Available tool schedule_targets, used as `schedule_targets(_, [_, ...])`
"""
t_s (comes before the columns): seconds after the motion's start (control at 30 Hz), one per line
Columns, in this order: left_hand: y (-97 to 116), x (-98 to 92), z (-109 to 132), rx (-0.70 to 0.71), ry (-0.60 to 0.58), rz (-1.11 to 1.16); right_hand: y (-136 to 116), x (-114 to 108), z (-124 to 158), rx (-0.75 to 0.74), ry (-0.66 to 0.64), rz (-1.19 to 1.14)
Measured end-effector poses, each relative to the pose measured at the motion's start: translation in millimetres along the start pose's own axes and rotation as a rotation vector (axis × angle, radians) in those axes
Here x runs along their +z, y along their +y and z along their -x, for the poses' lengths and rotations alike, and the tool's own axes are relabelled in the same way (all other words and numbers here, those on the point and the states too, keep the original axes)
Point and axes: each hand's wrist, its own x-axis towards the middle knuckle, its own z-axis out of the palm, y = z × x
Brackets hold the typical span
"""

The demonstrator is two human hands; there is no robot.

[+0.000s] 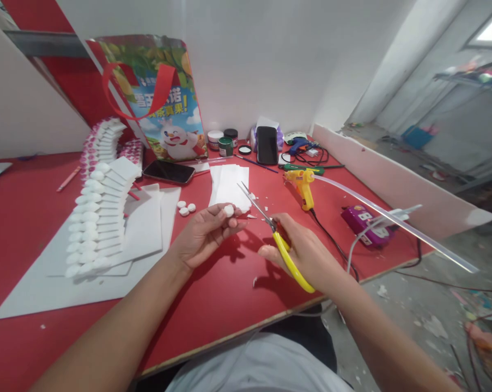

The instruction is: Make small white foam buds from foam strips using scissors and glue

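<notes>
My left hand [207,231] pinches a small white round piece [228,210] between thumb and fingers, above the red table. In my right hand [305,247] is a pair of scissors with yellow handles [289,261]. Their slightly parted blades point up and left, a short way right of the white piece and apart from it. Several similar white round pieces [183,211] lie on the table left of my left hand. Behind my hands is a stack of white paper [229,185], with small white scraps [266,208] scattered to its right.
A yellow glue gun [305,188] with a long clear stick lies right of the scissors, near a purple power strip [366,224]. White spoon-like pieces [88,228] stand in rows on foam boards [37,296] at left. A phone [169,171], paint jars [225,146] and a bag [159,98] are behind.
</notes>
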Motion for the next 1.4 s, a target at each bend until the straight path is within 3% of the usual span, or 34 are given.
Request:
schedule_targets(0.37, [-2,-4.1,-1,-0.01,0.059,-0.007,11,5,6,-0.088,0.033,0.193])
schedule_targets(0.7, [0,-2.1,-1,-0.022,-0.015,0.005,8,11,3,-0.105,0.027,0.346])
schedule_targets(1.4, [-2,3.7,1,-0.088,-0.01,0.039,4,15,0,-0.131,0.039,0.381])
